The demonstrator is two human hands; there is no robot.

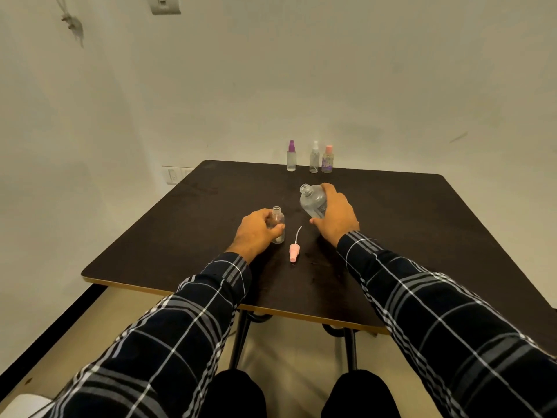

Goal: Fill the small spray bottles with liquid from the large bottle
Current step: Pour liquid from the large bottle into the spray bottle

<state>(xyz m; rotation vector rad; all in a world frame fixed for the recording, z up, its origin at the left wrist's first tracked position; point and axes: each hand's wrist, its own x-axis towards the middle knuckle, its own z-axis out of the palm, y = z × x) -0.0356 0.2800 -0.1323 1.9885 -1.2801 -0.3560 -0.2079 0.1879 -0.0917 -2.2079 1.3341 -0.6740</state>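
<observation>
Dark table (391, 236), pink spray cap (294, 252), three small bottles (314, 157) at far edge

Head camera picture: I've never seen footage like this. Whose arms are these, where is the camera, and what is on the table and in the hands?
There is no machine here. A person wears a camera on the head, so you look forward and down along their own plaid sleeves. The dark table fills the middle.

The left hand wraps its fingers round a small clear bottle that stands upright with its top off. The right hand grips the large clear bottle, also uncapped and tilted with its mouth towards the small one.

Between the hands lies a pink spray top with its thin tube, probably from the small bottle. At the far edge stand three more small bottles: purple-topped, white-topped and pink-capped.
</observation>
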